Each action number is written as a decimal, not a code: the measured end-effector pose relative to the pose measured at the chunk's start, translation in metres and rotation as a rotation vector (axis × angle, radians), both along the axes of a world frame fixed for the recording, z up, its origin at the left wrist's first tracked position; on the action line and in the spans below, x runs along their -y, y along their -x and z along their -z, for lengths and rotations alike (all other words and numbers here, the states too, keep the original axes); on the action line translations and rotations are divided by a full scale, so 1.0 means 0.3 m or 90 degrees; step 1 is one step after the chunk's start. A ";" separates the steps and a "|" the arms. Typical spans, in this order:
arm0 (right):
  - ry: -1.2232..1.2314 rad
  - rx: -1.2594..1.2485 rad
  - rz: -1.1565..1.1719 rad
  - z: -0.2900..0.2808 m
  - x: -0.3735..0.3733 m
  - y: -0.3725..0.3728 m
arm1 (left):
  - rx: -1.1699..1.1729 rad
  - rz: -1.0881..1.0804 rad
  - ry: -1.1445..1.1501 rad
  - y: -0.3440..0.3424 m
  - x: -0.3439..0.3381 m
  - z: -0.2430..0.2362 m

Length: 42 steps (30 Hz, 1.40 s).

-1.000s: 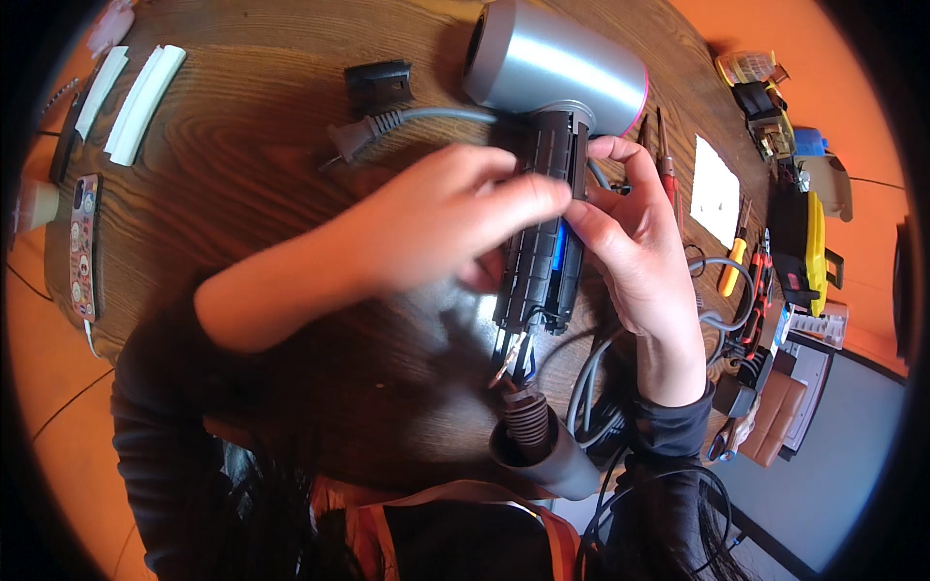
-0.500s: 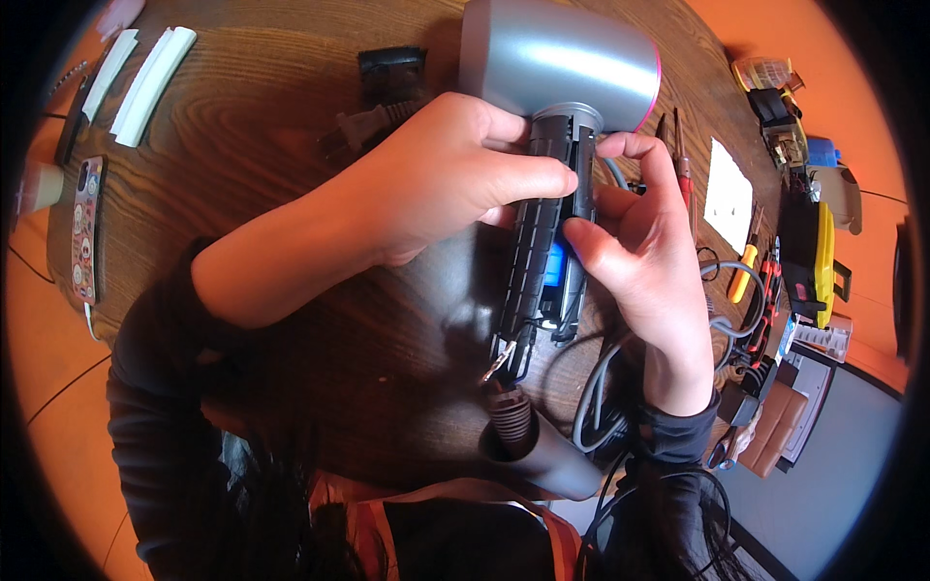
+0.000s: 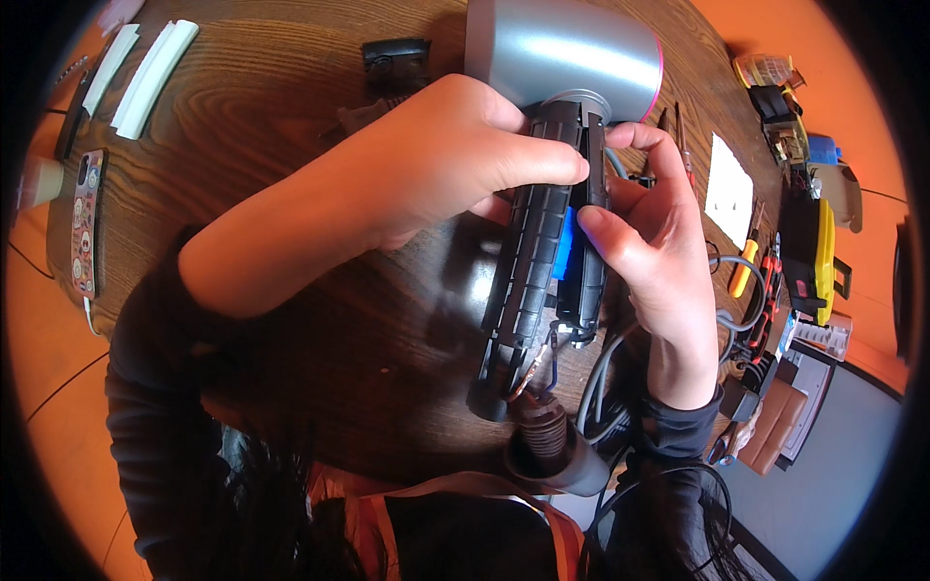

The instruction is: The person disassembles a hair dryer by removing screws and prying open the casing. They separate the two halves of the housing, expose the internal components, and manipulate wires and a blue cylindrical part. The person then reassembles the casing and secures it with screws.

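A silver-grey hair dryer [image 3: 562,53] with a pink rim lies at the far middle of the table, its handle pointing toward me. The handle's black inner casing [image 3: 528,247] is exposed and parted lengthwise, with a blue piece [image 3: 564,250] showing in the gap. My left hand [image 3: 460,145] grips the casing near its top, thumb across it. My right hand [image 3: 659,228] holds the right casing part, thumb on its near face and fingers behind. At the near end, thin wires lead into a ribbed cable sleeve [image 3: 542,431], which sits in a dark tube [image 3: 572,470].
Grey cable [image 3: 596,392] loops right of the handle. Screwdrivers, including a yellow-handled one [image 3: 744,269], lie beside a white paper [image 3: 728,189]. A yellow-black toolbox [image 3: 819,261] stands at the right. A phone [image 3: 87,223] and white strips [image 3: 155,77] are at the left.
The casing's two long parts have spread farther apart at the near end, the right one shifting rightward. More of the wires shows, and the ribbed sleeve and tube have moved slightly right.
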State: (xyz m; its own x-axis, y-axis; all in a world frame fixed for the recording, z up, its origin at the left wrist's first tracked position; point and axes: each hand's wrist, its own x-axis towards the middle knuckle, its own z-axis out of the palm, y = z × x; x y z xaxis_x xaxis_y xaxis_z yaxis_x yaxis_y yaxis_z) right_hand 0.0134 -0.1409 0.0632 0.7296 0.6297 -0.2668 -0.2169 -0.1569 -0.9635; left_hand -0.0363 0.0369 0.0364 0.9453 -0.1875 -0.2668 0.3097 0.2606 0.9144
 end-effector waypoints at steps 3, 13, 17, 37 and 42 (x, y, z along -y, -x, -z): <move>-0.008 0.005 0.004 -0.004 -0.002 0.001 | 0.004 0.008 -0.025 0.000 -0.008 -0.007; 0.059 0.101 -0.009 -0.021 0.003 0.025 | -0.015 -0.031 -0.003 0.008 0.019 -0.011; 0.085 0.119 -0.025 -0.033 0.009 0.024 | -0.037 0.029 -0.060 0.009 -0.002 -0.031; -0.038 -0.002 0.023 -0.009 0.043 -0.039 | -0.034 0.090 0.315 -0.009 -0.015 0.066; -0.072 -0.005 0.004 -0.005 0.040 -0.046 | -0.040 0.067 0.309 0.000 -0.007 0.059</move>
State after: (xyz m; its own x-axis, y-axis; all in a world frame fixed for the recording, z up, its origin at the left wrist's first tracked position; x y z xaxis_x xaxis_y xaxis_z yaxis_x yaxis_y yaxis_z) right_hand 0.0272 -0.1530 0.0646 0.7314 0.6518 -0.2003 -0.2258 -0.0457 -0.9731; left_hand -0.0364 0.0391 0.0186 0.8993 -0.3980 -0.1813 0.4084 0.6158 0.6738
